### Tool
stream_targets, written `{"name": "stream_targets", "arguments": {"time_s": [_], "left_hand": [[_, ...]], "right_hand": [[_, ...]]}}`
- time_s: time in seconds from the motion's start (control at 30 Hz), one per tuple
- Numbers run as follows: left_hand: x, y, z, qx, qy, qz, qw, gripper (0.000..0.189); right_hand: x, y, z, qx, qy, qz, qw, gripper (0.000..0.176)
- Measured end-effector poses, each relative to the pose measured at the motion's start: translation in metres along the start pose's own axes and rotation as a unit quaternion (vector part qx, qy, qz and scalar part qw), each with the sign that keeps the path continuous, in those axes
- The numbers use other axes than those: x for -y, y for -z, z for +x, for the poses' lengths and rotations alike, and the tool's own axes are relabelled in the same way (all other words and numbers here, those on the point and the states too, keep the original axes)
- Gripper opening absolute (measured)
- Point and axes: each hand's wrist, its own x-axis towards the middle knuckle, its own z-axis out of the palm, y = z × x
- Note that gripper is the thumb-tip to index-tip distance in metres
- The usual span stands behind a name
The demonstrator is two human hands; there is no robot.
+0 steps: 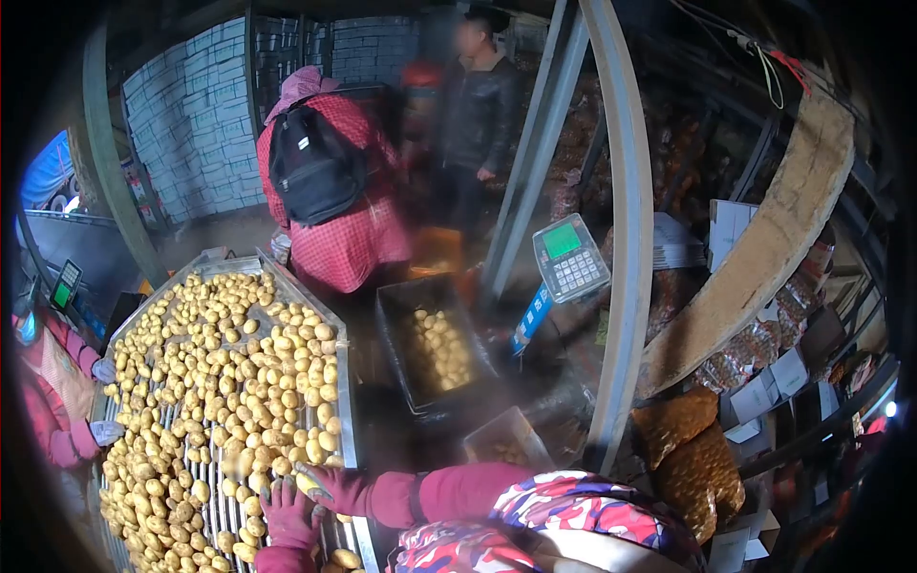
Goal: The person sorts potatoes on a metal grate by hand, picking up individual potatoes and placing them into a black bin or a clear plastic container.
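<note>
A long metal sorting table [340, 392] runs away from me toward a wall of stacked pale boxes [191, 124], its bed of rollers loaded with small yellow potatoes [229, 363]. At its far end a person in a red checked coat with a black backpack [310, 167] bends over. Another person in a dark jacket stands behind. On the left side of the table a co-worker's gloved hand [105, 371] rests at the rim. To the right of the table sits a black crate [390, 320] partly filled with potatoes, with a green-screened weighing scale [570, 256] on a post beyond it and netted sacks [702, 468] heaped near the shelving. The potatoes lie ahead and to the left of both my hands, and the table's long axis points straight away from me. The pile is thickest up the middle and thinner at my end. My right hand [332, 485], in a magenta glove, reaches in from the right along the near rim and sits closer to the dense pile. Its fingers curve loosely over one potato, and I cannot tell whether they have closed on it. My left hand [287, 518], gloved the same, lies just beside and below it, palm down with fingers spread wide over the rollers, holding nothing.
</note>
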Motion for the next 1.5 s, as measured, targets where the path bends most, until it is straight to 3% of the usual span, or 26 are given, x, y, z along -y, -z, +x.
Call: {"name": "stream_targets", "arguments": {"time_s": [0.07, 0.13, 0.17, 0.27, 0.3, 0.53, 0.57, 0.67, 0.7, 0.73, 0.8, 0.87, 0.97, 1.0, 1.07, 1.1, 1.13, 1.17, 1.23, 1.3, 1.37, 1.4, 1.47, 1.5], "left_hand": [[0.000, -0.004, -0.013, -0.017, -0.008, -0.011, 1.000, 0.070], [-0.007, 0.011, -0.041, -0.079, -0.106, 0.011, 0.991, 0.068], [-0.005, -0.002, -0.065, -0.037, -0.097, -0.065, 0.992, 0.065], [0.000, -0.006, -0.130, 0.006, -0.188, -0.068, 0.980, 0.069], [-0.006, -0.005, -0.140, 0.019, -0.201, -0.067, 0.977, 0.069], [-0.011, -0.011, -0.134, 0.028, -0.244, -0.028, 0.969, 0.070], [-0.009, -0.014, -0.124, 0.024, -0.242, -0.011, 0.970, 0.070], [-0.010, -0.015, -0.087, 0.060, -0.199, 0.058, 0.976, 0.072], [-0.007, -0.018, -0.077, 0.031, -0.194, 0.047, 0.979, 0.074], [-0.005, -0.023, -0.068, 0.002, -0.189, 0.036, 0.981, 0.075], [0.001, -0.033, -0.058, -0.022, -0.151, 0.024, 0.988, 0.073], [-0.007, -0.020, -0.051, -0.036, -0.149, 0.032, 0.988, 0.065], [-0.026, 0.001, -0.044, -0.115, -0.139, -0.054, 0.982, 0.042], [-0.026, -0.004, -0.042, -0.120, -0.090, -0.107, 0.983, 0.041], [-0.023, -0.018, -0.044, -0.124, 0.001, -0.216, 0.969, 0.039], [-0.061, 0.024, -0.041, -0.136, 0.123, -0.393, 0.901, 0.039], [-0.086, 0.049, -0.038, -0.108, 0.277, -0.570, 0.766, 0.044], [-0.092, 0.055, -0.038, -0.109, 0.326, -0.666, 0.662, 0.045], [-0.088, 0.044, -0.043, -0.098, 0.306, -0.781, 0.535, 0.047], [-0.081, 0.033, -0.051, -0.088, 0.290, -0.824, 0.479, 0.050], [-0.077, 0.023, -0.062, -0.090, 0.287, -0.845, 0.443, 0.053], [-0.075, 0.019, -0.066, -0.092, 0.287, -0.850, 0.433, 0.054], [-0.072, 0.011, -0.075, -0.096, 0.290, -0.860, 0.409, 0.057], [-0.070, 0.007, -0.080, -0.102, 0.289, -0.862, 0.404, 0.058]], "right_hand": [[0.000, 0.004, 0.002, 0.028, -0.013, 0.026, 0.999, 0.077], [0.003, 0.009, 0.002, 0.040, -0.023, 0.022, 0.999, 0.078], [0.005, 0.012, 0.000, 0.043, -0.029, 0.014, 0.999, 0.078], [0.018, 0.029, 0.001, 0.071, -0.036, -0.016, 0.997, 0.080], [0.014, 0.016, 0.001, 0.020, -0.008, -0.029, 0.999, 0.081], [0.014, 0.018, -0.001, -0.026, 0.018, -0.026, 0.999, 0.076], [0.008, 0.010, -0.001, -0.052, 0.037, -0.025, 0.998, 0.076], [0.008, 0.010, 0.005, 0.022, -0.011, 0.011, 1.000, 0.079], [0.022, 0.034, 0.008, 0.092, -0.058, 0.004, 0.994, 0.078], [0.028, 0.043, 0.006, 0.073, -0.053, -0.012, 0.996, 0.078], [0.006, 0.000, 0.004, -0.014, -0.029, -0.054, 0.998, 0.078], [0.007, 0.003, 0.003, -0.007, -0.046, -0.029, 0.998, 0.078], [0.020, 0.028, 0.003, 0.008, -0.055, -0.010, 0.998, 0.080], [0.019, 0.027, 0.006, -0.010, -0.046, 0.007, 0.999, 0.081], [0.029, 0.038, 0.007, 0.071, -0.101, -0.057, 0.991, 0.082], [0.024, 0.031, 0.005, 0.029, -0.077, -0.059, 0.995, 0.082], [0.006, 0.008, 0.006, -0.020, -0.044, -0.014, 0.999, 0.080], [0.007, 0.009, 0.007, -0.009, -0.048, -0.009, 0.999, 0.079], [0.009, 0.011, 0.006, -0.038, -0.020, 0.062, 0.997, 0.078], [0.027, 0.020, -0.001, -0.002, -0.031, 0.115, 0.993, 0.079], [0.030, -0.007, -0.010, -0.026, 0.069, 0.182, 0.981, 0.081], [0.046, 0.008, -0.017, 0.149, 0.048, 0.127, 0.979, 0.086], [0.076, 0.020, -0.036, 0.195, 0.115, 0.060, 0.972, 0.091], [0.082, 0.017, -0.037, 0.227, 0.101, 0.073, 0.966, 0.096]]}}
